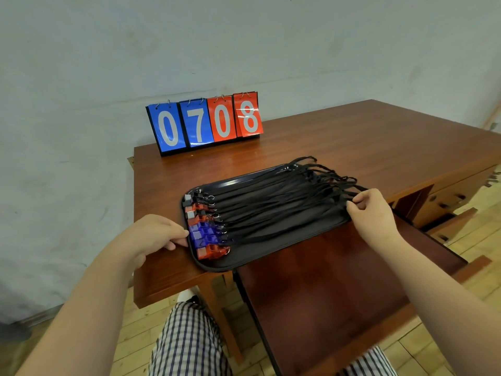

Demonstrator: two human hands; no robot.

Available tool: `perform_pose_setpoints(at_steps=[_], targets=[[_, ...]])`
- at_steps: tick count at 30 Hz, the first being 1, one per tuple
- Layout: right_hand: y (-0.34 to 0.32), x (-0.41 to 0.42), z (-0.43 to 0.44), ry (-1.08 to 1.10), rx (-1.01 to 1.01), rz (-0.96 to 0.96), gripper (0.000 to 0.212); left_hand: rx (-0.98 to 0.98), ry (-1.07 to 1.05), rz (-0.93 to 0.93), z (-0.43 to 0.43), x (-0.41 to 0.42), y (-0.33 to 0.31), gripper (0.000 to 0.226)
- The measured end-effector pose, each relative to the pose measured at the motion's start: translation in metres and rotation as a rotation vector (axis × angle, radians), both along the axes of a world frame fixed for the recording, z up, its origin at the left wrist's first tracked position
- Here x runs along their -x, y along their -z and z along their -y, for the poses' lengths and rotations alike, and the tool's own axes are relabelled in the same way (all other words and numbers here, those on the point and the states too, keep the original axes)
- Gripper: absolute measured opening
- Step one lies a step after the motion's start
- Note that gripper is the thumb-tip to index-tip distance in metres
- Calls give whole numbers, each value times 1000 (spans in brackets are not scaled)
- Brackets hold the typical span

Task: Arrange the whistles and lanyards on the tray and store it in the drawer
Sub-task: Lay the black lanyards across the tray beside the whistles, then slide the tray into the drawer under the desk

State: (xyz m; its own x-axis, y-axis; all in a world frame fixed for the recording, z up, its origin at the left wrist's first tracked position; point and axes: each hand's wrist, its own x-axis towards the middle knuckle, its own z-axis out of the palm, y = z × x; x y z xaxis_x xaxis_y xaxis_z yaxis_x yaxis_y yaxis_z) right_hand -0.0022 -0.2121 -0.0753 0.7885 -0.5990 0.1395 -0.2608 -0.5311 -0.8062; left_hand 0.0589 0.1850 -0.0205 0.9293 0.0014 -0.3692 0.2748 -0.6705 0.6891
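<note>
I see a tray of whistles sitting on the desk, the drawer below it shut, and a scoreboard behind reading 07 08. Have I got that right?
Not quite. The drawer is not shut. It is pulled open below the tray's near edge, as the head view shows. The rest holds: the tray of whistles sits on the desk, and the scoreboard behind it reads 07 08.

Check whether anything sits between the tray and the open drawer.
Nothing visible. The drawer is pulled out just below the near edge of the tray, and its visible floor is bare. Only catch: the lanyards trail past the tray's right rim, where the right hand pinches them; they might snag going in.
</note>
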Motion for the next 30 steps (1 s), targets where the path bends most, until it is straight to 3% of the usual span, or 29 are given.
perform_pose_setpoints(at_steps=[4,8,15,24,30], targets=[[-1,-4,2,45,-95,-101,31,78,-45,-27,-2,-9,-1,14],[-7,-2,-7,21,-279,-117,27,178,-172,34,9,-17,3,21],[-6,-3,-8,-15,50,-132,50,237,-278,56,21,-17,2,12],[-16,0,1,27,70,-73,44,290,-344,109,28,-8,2,4],[-45,13,19,106,57,29,38,334,-255,215,45,-4,-31,11]])
